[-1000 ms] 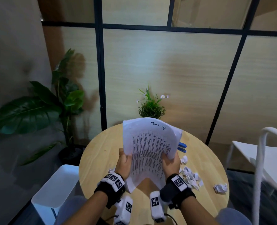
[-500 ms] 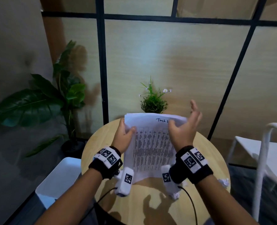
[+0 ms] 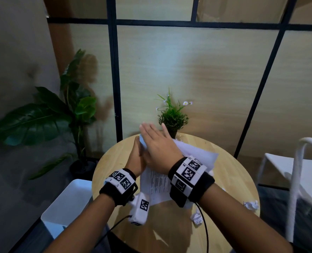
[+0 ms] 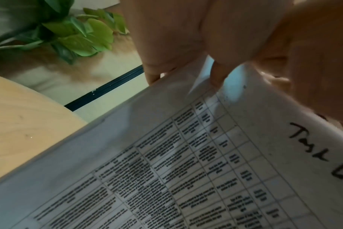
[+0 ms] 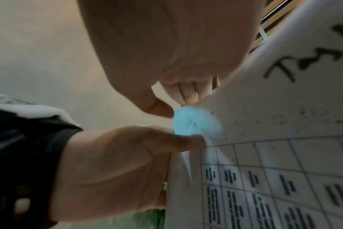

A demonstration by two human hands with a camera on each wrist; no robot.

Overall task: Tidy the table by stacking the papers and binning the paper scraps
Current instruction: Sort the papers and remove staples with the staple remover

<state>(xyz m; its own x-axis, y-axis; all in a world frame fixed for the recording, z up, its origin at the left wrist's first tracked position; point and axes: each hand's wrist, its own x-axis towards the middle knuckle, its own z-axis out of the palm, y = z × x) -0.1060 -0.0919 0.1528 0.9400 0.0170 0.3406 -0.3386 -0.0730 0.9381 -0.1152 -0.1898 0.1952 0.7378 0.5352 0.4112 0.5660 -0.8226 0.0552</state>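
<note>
At nine o'clock of the round wooden table point(image 3: 233, 172), below its rim, stands a white plastic bin point(image 3: 67, 203), smooth-walled and open at the top. Just right of it the left hand point(image 3: 136, 161) grips the left edge of the papers point(image 3: 158, 187), thumb on the printed face and fingers curled behind, as the right wrist view shows. The papers are thin, floppy printed sheets with a ruled grid and a handwritten heading; held raised over the table's middle, tilted, their long axis runs from six toward twelve o'clock. The right hand point(image 3: 159, 152) lies flat across their upper part, fingers straight and together, pressing toward the left hand, so it is the nearer one for squaring the top edge. I judge the next move turns on the sheets' lower edge pointing down at the tabletop. At four o'clock lie crumpled paper scraps point(image 3: 251, 205), small, white and creased, one more point(image 3: 196, 218) nearer five
</note>
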